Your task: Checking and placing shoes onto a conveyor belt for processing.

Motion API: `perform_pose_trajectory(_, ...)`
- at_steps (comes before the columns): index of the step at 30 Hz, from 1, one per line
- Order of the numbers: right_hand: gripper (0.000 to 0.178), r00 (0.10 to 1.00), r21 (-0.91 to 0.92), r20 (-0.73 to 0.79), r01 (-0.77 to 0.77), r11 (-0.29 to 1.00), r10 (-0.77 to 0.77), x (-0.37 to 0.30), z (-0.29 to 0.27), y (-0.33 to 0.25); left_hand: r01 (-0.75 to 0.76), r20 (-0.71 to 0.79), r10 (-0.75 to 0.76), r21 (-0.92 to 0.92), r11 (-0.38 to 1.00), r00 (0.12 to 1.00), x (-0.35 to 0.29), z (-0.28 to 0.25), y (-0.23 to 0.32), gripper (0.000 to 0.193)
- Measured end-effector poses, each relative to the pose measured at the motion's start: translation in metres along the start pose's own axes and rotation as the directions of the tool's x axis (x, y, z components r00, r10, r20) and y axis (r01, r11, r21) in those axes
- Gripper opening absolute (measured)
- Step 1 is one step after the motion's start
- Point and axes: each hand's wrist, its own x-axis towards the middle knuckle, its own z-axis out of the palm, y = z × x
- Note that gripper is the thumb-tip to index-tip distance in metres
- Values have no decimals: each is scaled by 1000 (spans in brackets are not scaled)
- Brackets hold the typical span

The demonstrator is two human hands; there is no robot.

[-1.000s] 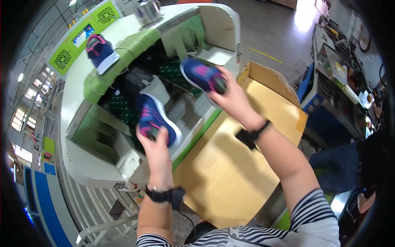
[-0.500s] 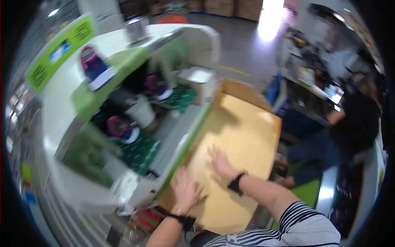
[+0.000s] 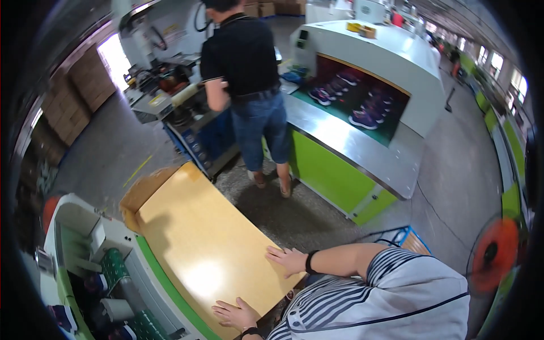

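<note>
Both of my hands rest on a light wooden tabletop. My left hand lies near its lower edge, fingers spread, holding nothing. Higher up, my right hand lies flat at the tabletop's right edge, its fingers stretched out and likewise bare of any object. A dark band circles each wrist. To the left, along the tabletop, runs the green edge of a white machine, where dark shoes with white soles sit by green patterned belts.
A person in a black shirt stands beyond the tabletop, back turned, at a workbench. Several shoes lie on the green belt of a white tunnel machine with a metal table. An orange fan stands at right.
My view has swung right, bringing the person and tunnel machine toward the middle and the white machine to the lower left. Both hands stay open and now rest nearer the tabletop's near end.
</note>
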Motion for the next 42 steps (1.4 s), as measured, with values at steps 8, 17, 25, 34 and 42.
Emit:
perform_pose_trajectory(8,128,984,32,139,-121,992,116,-28,-4,-12,-182,-78,190,98,978,979,-19,15,-38,78)
perform_pose_trajectory(17,127,988,-16,84,-126,992,127,-19,7,-4,-217,91,216,-2,976,972,-40,24,-56,84)
perform_pose_trajectory(25,129,977,-6,129,-170,986,169,-13,10,-3,-205,177,218,-84,975,960,-40,18,-54,86)
perform_pose_trajectory(34,122,962,-79,219,-146,986,160,-27,-16,-7,-246,21,259,-252,936,966,-36,29,-60,84)
perform_pose_trajectory(42,124,961,-88,249,-104,991,123,-12,-8,-21,45,-155,-204,-680,731,967,26,-2,-58,70)
